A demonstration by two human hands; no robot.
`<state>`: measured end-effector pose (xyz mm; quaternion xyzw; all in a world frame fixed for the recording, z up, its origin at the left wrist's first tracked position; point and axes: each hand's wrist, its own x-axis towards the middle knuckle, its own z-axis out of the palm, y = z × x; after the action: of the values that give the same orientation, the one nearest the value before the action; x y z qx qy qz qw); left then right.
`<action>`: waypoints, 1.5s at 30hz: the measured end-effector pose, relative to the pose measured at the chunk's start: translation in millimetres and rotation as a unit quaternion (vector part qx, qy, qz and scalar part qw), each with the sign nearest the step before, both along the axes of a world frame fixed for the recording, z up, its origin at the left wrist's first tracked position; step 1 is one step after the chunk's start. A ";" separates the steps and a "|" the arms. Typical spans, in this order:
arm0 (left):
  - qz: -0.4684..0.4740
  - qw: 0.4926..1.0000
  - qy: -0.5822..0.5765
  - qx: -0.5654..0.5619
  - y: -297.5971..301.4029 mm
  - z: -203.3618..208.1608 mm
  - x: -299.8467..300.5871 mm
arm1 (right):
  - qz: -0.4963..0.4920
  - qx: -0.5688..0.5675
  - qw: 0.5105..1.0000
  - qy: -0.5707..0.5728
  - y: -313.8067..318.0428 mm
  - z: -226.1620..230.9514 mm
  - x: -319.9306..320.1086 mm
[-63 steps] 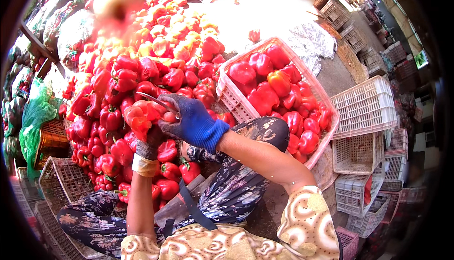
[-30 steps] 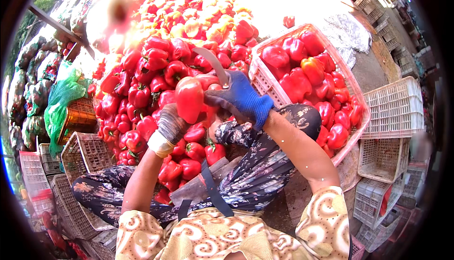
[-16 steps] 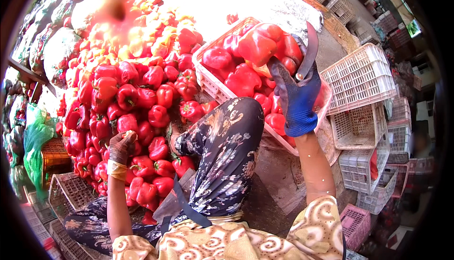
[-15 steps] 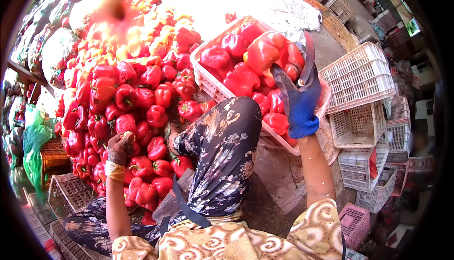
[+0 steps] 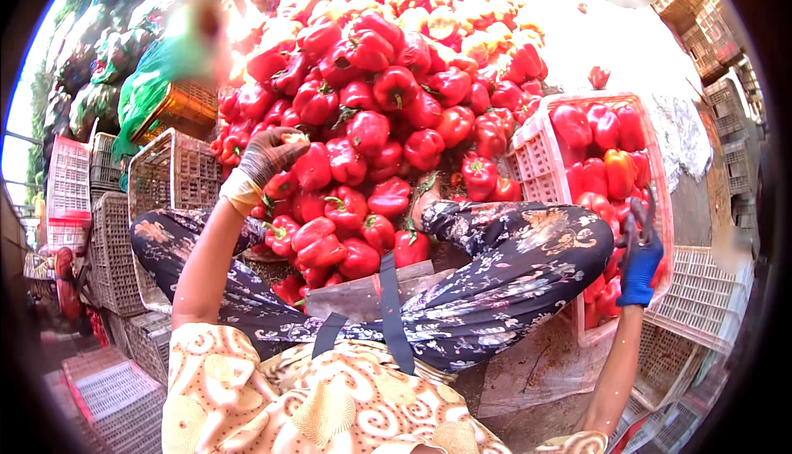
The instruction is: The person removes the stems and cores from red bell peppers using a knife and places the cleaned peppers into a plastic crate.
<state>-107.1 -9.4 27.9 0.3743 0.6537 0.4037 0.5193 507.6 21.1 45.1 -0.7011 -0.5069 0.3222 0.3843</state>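
Observation:
My left hand (image 5: 276, 155), in a dark worn glove with a tan wrist band, hovers at the left side of a big heap of red bell peppers (image 5: 368, 132). Its fingers are curled together; a small pale patch shows at their tips, and I cannot make out what they hold. Over the right edge of a pink plastic crate (image 5: 536, 157) filled with red peppers (image 5: 594, 175) is my right hand (image 5: 642, 248), gloved in blue and dark grey. Its fingers stretch forward, apart, with no pepper gripped between them.
My crossed legs in flowered trousers (image 5: 503, 281) lie between heap and crate. More plastic crates (image 5: 701, 289) stand at the right; others (image 5: 191, 169) are stacked at the left. Filled net sacks (image 5: 103, 41) pile up at the far left, near a green net (image 5: 153, 91).
My view has swung left, so heap and crate appear further right. The right hand has left the large pepper it was touching above the crate and drawn to the crate's edge. The left hand stays curled.

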 end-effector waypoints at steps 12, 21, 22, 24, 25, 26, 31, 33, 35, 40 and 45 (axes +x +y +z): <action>0.089 0.576 0.784 -0.215 -119.0 122.1 -206.6 | 0.160 0.153 0.959 0.177 50.0 141.3 -231.3; -0.476 0.478 0.734 0.082 -34.1 -64.5 -23.3 | 0.238 -0.062 0.928 0.279 37.5 79.8 -288.9; -0.504 0.468 0.719 0.098 -29.8 -84.0 -25.8 | 0.235 -0.082 0.928 0.277 37.5 79.9 -289.1; -0.502 0.503 0.695 0.112 -18.2 -107.4 -30.6 | 0.231 -0.062 0.937 0.253 39.2 69.2 -289.3; -0.497 0.504 0.697 0.114 -9.8 -117.2 -33.5 | 0.228 -0.052 0.942 0.240 41.0 64.8 -289.1; -0.491 0.507 0.699 0.113 -3.1 -124.1 -38.4 | 0.230 -0.057 0.940 0.246 42.9 63.8 -290.2; -0.569 0.479 0.662 0.096 31.8 -88.6 -37.9 | 0.249 -0.057 0.927 0.274 46.2 59.1 -302.9; -0.580 0.489 0.645 0.095 35.7 -81.7 -36.2 | 0.272 -0.083 0.924 0.255 45.0 55.2 -306.0; -0.547 0.500 0.663 0.106 36.0 -87.9 -42.0 | 0.280 -0.116 0.925 0.227 40.9 59.2 -310.2; -0.463 0.610 0.640 0.062 47.0 -81.2 -51.9 | 0.295 -0.155 0.909 0.249 41.0 49.8 -306.9; -0.407 0.603 0.685 -0.033 36.5 -73.5 -41.4 | 0.308 -0.093 0.918 0.230 44.5 43.8 -304.0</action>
<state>-148.5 27.2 -45.5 0.7511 0.6110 -0.2464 0.0419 203.7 65.5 88.9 -0.4493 -0.5629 0.6229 0.3054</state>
